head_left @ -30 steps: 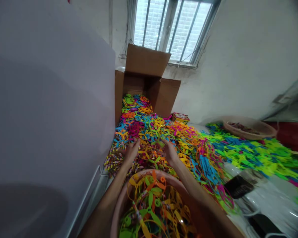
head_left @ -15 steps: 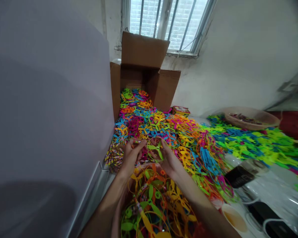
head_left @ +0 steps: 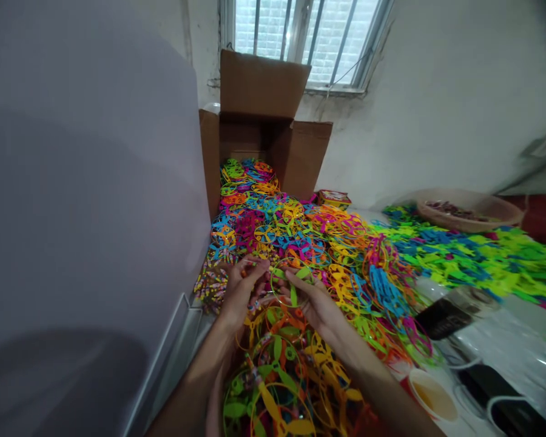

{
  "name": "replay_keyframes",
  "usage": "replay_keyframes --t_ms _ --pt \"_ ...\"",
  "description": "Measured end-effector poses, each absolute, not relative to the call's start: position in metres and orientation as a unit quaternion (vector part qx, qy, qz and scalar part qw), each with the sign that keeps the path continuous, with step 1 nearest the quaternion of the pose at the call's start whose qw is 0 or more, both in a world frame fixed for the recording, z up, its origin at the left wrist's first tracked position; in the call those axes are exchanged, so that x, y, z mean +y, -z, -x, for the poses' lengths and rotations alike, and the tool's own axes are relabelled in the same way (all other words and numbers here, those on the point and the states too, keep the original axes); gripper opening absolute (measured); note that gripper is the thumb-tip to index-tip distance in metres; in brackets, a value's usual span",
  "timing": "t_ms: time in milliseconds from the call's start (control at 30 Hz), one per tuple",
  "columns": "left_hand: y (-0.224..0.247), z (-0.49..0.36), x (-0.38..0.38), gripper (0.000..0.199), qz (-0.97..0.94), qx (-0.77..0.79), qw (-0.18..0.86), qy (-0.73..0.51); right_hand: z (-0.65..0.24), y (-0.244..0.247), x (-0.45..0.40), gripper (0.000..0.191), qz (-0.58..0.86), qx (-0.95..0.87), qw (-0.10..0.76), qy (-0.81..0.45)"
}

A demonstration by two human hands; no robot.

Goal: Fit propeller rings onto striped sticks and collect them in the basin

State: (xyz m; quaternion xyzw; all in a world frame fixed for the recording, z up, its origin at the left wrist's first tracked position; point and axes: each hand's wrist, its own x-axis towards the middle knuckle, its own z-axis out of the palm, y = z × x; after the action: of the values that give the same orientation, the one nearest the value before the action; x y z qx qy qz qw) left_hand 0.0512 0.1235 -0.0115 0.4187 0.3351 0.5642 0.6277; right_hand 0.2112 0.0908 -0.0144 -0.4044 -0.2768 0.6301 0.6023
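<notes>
My right hand (head_left: 316,300) grips a green propeller ring (head_left: 293,295) between thumb and fingers, just above the near container. Close to its left, my left hand (head_left: 244,285) is closed, its fingertips pinched around something small that I cannot make out. Below both hands, the pink container (head_left: 216,394) holds many orange, yellow and green propeller rings. Beyond them spreads a heap of multicoloured rings (head_left: 273,233). Thin patterned sticks (head_left: 213,284) lie in a pile left of my left hand.
An open cardboard box (head_left: 264,85) stands behind the heap. At right are green and blue strips (head_left: 473,258), a shallow basket (head_left: 505,221), a dark-labelled bottle (head_left: 446,318), a cup (head_left: 432,397) and a black device (head_left: 495,394). A pale panel (head_left: 91,200) borders the left.
My right hand has turned and now pinches the green ring near its centre, where its fingers were spread beside it. The ring has tilted. The view has shifted slightly.
</notes>
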Motion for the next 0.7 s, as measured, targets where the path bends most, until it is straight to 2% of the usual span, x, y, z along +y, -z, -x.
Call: replay_keyframes --t_ms 267,700 --pt "0.007 -0.051 0.117 0.043 -0.452 0.348 0.617 -0.542 -0.202 0.003 0.078 0.029 0.428 -0.325 0.585 -0.607" --pt "-0.003 -0.054 0.095 0.036 -0.511 0.314 0.558 -0.573 -0.191 -0.010 0.050 0.028 0.414 -0.360 0.642 -0.536"
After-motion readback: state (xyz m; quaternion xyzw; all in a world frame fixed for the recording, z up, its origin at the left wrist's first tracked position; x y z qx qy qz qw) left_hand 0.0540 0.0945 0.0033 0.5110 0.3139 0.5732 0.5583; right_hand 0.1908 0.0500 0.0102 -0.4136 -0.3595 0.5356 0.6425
